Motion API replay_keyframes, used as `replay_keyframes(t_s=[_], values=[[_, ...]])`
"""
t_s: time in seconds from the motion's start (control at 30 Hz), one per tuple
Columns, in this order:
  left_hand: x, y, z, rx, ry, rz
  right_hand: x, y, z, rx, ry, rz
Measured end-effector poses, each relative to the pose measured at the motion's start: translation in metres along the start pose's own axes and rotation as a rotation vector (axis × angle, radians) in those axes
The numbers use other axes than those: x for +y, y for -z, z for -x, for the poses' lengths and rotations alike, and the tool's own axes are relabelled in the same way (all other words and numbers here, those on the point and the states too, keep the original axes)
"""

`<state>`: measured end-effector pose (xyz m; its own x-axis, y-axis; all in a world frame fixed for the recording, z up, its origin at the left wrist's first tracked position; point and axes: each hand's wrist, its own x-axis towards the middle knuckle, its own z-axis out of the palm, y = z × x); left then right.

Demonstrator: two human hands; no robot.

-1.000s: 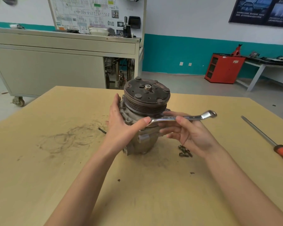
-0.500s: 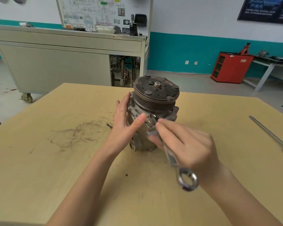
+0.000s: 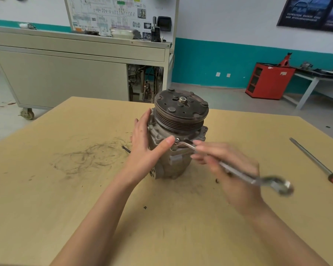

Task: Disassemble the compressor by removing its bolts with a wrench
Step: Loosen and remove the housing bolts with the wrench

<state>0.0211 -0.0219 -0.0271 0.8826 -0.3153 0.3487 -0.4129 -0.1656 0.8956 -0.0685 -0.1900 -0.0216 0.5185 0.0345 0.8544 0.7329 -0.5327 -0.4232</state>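
Observation:
The compressor point(image 3: 178, 131) stands upright in the middle of the wooden table point(image 3: 65, 198), its dark grooved pulley on top. My left hand point(image 3: 148, 148) rests flat against its left side, thumb stretched across the front near a bolt point(image 3: 176, 139). A silver ring wrench point(image 3: 238, 172) sits with one ring end on that bolt, its handle slanting down to the right. My right hand point(image 3: 231, 169) holds the wrench handle, fingers curled around it and blurred by motion.
A long screwdriver point(image 3: 315, 166) with an orange handle lies at the table's right edge. A small dark rod point(image 3: 126, 149) lies left of my left hand. Dark smudges mark the tabletop at left. A grey cabinet on castors point(image 3: 75, 73) stands behind the table.
The wrench handle has swung from pointing right, round toward me, and now back out to the lower right. My left hand has stayed against the compressor. The view has shifted slightly.

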Motion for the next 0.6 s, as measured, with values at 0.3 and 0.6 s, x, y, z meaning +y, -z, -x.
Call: replay_keyframes(t_s=[0.3, 0.6], values=[[0.001, -0.003, -0.001, 0.018, 0.020, -0.007, 0.046, 0.017, -0.033, -0.098, -0.873, -0.877], [-0.004, 0.000, -0.002, 0.044, -0.010, -0.002, -0.015, 0.003, -0.024, 0.214, -0.298, -0.396]])
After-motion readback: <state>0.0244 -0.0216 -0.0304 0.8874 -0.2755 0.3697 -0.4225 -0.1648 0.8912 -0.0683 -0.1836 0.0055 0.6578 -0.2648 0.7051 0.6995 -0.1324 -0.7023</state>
